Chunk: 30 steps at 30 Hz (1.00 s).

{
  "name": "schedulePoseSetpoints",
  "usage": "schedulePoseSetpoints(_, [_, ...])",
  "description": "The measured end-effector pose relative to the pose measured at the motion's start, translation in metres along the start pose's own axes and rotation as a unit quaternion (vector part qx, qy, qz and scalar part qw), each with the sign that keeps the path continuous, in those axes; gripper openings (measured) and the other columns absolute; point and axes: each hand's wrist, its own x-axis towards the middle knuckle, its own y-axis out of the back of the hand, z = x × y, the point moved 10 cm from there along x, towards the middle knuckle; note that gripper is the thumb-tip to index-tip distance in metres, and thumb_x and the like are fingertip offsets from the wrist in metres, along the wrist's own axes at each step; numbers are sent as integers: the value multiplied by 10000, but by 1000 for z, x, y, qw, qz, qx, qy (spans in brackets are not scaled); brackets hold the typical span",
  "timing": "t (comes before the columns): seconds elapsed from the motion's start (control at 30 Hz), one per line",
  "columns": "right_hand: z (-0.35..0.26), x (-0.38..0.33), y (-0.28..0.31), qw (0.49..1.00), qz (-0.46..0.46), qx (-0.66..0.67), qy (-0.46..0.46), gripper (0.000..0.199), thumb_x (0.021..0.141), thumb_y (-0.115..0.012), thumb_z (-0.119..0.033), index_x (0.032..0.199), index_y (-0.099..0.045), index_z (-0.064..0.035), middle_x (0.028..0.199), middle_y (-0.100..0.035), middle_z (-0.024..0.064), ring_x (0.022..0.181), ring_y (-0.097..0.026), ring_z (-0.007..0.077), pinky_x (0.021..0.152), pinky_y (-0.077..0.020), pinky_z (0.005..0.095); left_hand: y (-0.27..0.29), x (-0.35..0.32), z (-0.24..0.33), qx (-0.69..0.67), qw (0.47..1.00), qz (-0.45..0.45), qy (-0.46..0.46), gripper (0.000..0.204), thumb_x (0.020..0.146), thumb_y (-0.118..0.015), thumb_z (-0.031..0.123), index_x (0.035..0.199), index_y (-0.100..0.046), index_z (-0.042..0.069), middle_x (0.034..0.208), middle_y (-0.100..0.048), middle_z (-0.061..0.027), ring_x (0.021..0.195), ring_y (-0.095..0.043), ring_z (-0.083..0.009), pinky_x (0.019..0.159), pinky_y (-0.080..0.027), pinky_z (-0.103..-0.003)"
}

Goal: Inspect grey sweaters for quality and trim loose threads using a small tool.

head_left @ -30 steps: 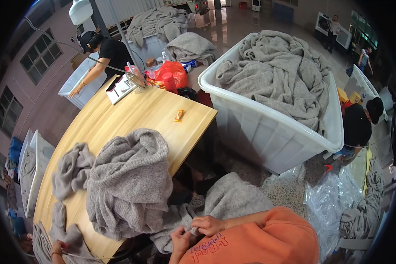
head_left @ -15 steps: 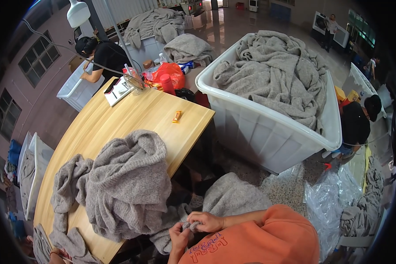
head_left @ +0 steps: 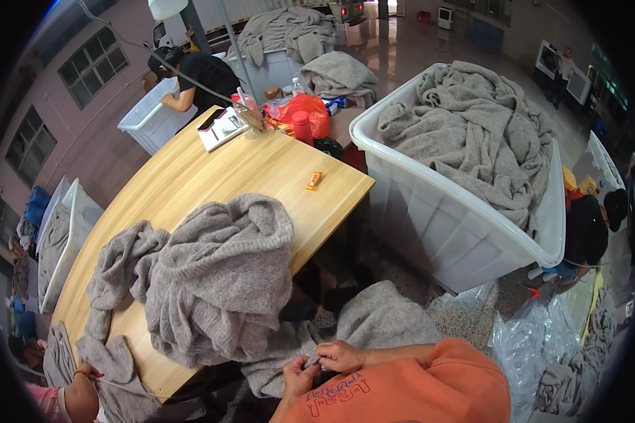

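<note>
Close in front of my orange shirt, my left hand (head_left: 300, 375) and my right hand (head_left: 340, 356) pinch a part of a grey knit garment (head_left: 271, 374) between their fingertips, side by side. The same grey knit cloth (head_left: 384, 317) spreads over my lap area beyond my right forearm. Just beyond my hands, a crumpled grey sweater (head_left: 219, 282) is heaped on the wooden table (head_left: 247, 166), partly hanging over its near edge. Its sleeve trails to the left. The exact spot between my fingertips is too small to make out.
A large white bin (head_left: 458, 243) heaped with grey knits stands right of the table. A wrapped snack (head_left: 314, 181), a red bottle (head_left: 301, 127) and a notepad (head_left: 222, 130) lie farther back. At lower left another person's hand (head_left: 86, 370) touches grey cloth. Clear plastic (head_left: 522, 338) lies right.
The whole view has shifted, so the table and bins appear farther right. My hands stay close together on the grey garment. More of the other person's arm shows at lower left.
</note>
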Motion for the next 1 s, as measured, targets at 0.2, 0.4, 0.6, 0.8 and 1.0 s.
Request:
schedulePoseSetpoints(0.2, [-5,11,3,996,22,-75,44,75,725,-510,-67,717,-482,2,670,-498,145,606,-519,302,526,-401,351,-2,2,12,-54,997,-15,-51,48,726,-595,-12,771,-579,-15,696,-571,-6,599,-487,-56,503,-391,-191])
schedulePoseSetpoints(0.4, [7,8,-9,997,-55,-58,2,92,754,-527,-88,766,-524,3,651,-530,93,588,-513,141,510,-400,277,10,2,14,40,995,4,-86,94,734,-598,19,821,-575,-8,709,-572,-7,623,-489,-53,528,-401,-197])
schedulePoseSetpoints(0.6, [37,2,-16,948,-34,224,-223,99,761,-486,-43,808,-568,-15,634,-493,-53,580,-435,26,474,-358,207,8,5,16,34,997,6,-63,129,685,-630,12,804,-582,-4,702,-570,-6,651,-491,-63,560,-417,-221])
schedulePoseSetpoints(0.8, [-7,6,8,999,5,-53,-1,45,678,-488,-38,696,-498,2,662,-487,152,609,-495,327,530,-395,369,3,5,22,62,995,21,-80,79,698,-587,7,771,-575,-21,645,-555,2,578,-474,-58,495,-398,-216])
schedulePoseSetpoints(1.0, [4,8,7,998,24,-26,-58,44,679,-498,-33,716,-490,-9,658,-487,149,591,-500,332,513,-397,393,-5,3,-6,36,999,13,34,16,735,-568,-3,728,-553,0,605,-507,31,528,-430,-35,436,-343,-199])
